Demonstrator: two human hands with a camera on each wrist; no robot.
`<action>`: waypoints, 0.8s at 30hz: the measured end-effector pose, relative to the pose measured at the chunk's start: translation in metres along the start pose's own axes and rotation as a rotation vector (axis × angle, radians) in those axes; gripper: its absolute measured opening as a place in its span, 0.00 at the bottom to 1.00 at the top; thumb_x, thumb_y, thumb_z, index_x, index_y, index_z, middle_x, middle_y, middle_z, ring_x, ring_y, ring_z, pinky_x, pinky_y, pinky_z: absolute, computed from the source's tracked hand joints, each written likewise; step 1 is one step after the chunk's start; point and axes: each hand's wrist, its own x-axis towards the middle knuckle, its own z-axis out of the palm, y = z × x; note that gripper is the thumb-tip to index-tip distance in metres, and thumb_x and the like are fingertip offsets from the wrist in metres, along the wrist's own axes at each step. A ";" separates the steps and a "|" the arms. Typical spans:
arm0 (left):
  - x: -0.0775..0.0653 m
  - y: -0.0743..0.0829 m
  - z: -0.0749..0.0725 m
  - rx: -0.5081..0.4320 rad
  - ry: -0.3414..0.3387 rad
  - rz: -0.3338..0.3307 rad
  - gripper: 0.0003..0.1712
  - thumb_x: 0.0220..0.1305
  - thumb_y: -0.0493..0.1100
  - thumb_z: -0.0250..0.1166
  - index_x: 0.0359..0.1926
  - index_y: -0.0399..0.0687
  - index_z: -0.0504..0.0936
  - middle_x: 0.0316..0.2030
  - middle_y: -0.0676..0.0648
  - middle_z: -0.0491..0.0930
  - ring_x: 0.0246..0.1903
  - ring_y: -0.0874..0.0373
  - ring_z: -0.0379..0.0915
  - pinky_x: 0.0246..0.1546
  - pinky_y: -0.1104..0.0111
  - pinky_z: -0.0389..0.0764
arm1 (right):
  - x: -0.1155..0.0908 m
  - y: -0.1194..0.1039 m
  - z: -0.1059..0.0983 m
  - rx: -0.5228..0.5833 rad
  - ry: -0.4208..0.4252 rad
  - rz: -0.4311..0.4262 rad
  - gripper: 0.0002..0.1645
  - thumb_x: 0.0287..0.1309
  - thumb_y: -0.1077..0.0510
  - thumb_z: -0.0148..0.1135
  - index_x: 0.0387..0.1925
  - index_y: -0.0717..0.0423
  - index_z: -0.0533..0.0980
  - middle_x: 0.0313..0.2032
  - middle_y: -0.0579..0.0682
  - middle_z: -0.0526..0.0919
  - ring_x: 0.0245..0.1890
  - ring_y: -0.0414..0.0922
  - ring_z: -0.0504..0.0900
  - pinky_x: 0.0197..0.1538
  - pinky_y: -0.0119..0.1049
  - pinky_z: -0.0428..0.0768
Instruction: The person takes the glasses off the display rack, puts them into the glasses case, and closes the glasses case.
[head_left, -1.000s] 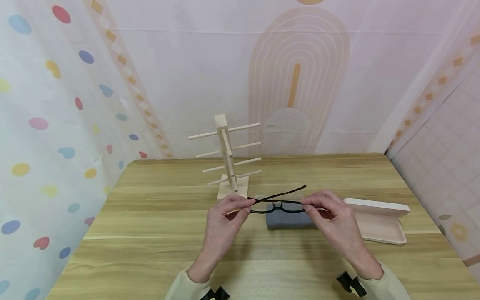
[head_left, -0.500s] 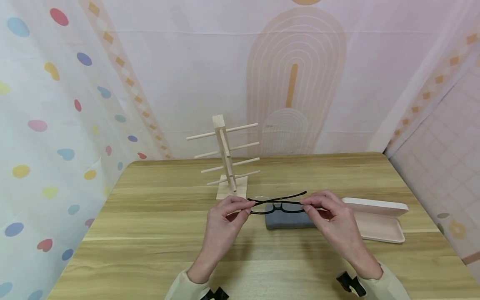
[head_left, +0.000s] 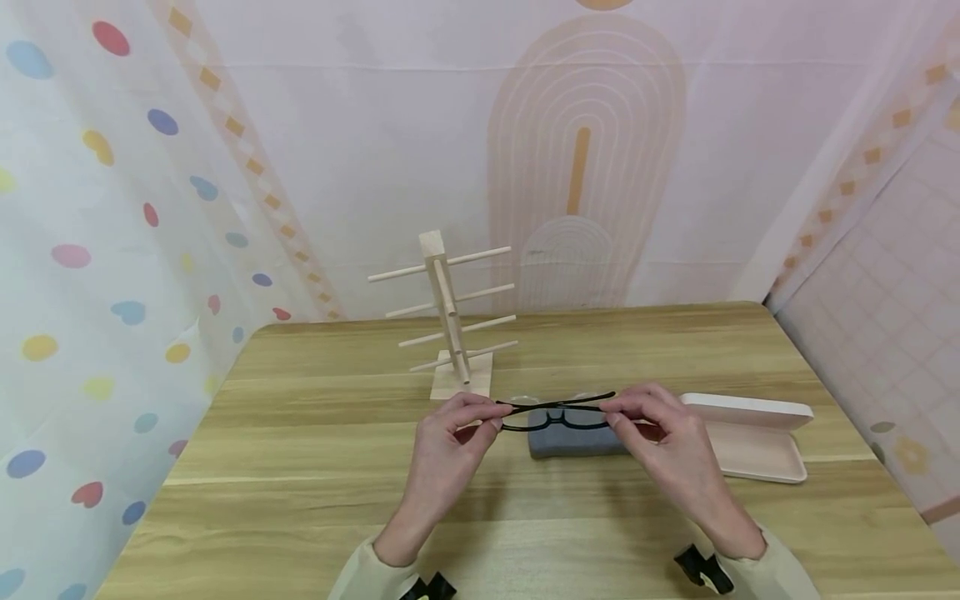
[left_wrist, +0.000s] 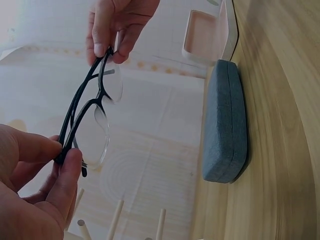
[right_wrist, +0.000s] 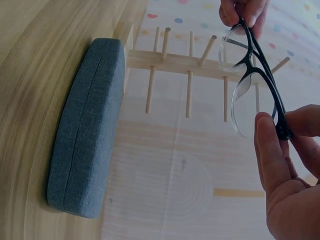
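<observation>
Both hands hold a pair of black half-rim eyeglasses (head_left: 556, 416) up over the table, one at each end of the front. My left hand (head_left: 448, 446) pinches the left corner between thumb and fingers. At the opposite corner, my right hand (head_left: 671, 442) grips with its thumb and fingertips. The temples lie folded across behind the lenses, crossing each other; one tip sticks out slightly above the right fingers. In the left wrist view the clear lower lens edges show. Behind and below the eyeglasses sits a closed blue-grey fabric glasses case (head_left: 573, 443), partly covered by the right hand.
A wooden peg stand (head_left: 453, 325) with bare dowels rises behind the left hand. To the right, a white glasses case (head_left: 757, 457) with pale pink lining lies open. Patterned curtains (head_left: 360, 167) hang along the back and sides of the wooden table (head_left: 300, 483).
The temple that stuck up from the left corner has swung down to lie nearly flat along the frame. Both hands keep their hold in nearly the same place; the head view has shifted slightly.
</observation>
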 end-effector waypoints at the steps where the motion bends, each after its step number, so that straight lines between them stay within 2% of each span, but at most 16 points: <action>1: 0.000 0.000 0.000 -0.004 -0.002 -0.006 0.15 0.63 0.29 0.68 0.41 0.53 0.93 0.41 0.56 0.85 0.44 0.56 0.81 0.40 0.70 0.85 | -0.001 0.000 -0.001 -0.005 -0.002 0.010 0.13 0.62 0.71 0.69 0.41 0.51 0.88 0.41 0.44 0.83 0.38 0.37 0.84 0.39 0.26 0.85; 9: 0.001 -0.002 0.006 -0.065 -0.026 -0.013 0.14 0.63 0.28 0.68 0.41 0.50 0.93 0.41 0.52 0.86 0.44 0.55 0.82 0.41 0.71 0.86 | -0.004 0.002 -0.006 0.023 -0.004 0.069 0.10 0.62 0.70 0.69 0.41 0.53 0.88 0.49 0.48 0.80 0.41 0.37 0.85 0.41 0.28 0.86; 14: 0.002 -0.002 0.012 -0.082 -0.040 -0.017 0.13 0.64 0.28 0.68 0.41 0.49 0.93 0.41 0.50 0.86 0.43 0.56 0.83 0.42 0.71 0.86 | -0.007 0.004 -0.010 0.039 -0.005 0.061 0.11 0.63 0.70 0.68 0.41 0.53 0.88 0.52 0.50 0.82 0.42 0.40 0.86 0.41 0.28 0.86; 18: 0.003 -0.002 0.017 -0.109 -0.057 -0.024 0.12 0.64 0.29 0.69 0.41 0.47 0.93 0.43 0.49 0.86 0.44 0.55 0.84 0.43 0.71 0.86 | -0.010 0.006 -0.014 0.033 0.007 0.042 0.11 0.63 0.70 0.68 0.41 0.53 0.88 0.50 0.52 0.84 0.43 0.41 0.86 0.41 0.28 0.86; 24: 0.005 -0.002 0.027 -0.206 -0.091 -0.086 0.09 0.64 0.28 0.69 0.41 0.43 0.91 0.44 0.45 0.86 0.44 0.55 0.83 0.42 0.72 0.85 | -0.015 0.011 -0.021 0.039 0.027 0.061 0.11 0.63 0.72 0.67 0.43 0.57 0.87 0.49 0.54 0.85 0.42 0.40 0.86 0.42 0.27 0.86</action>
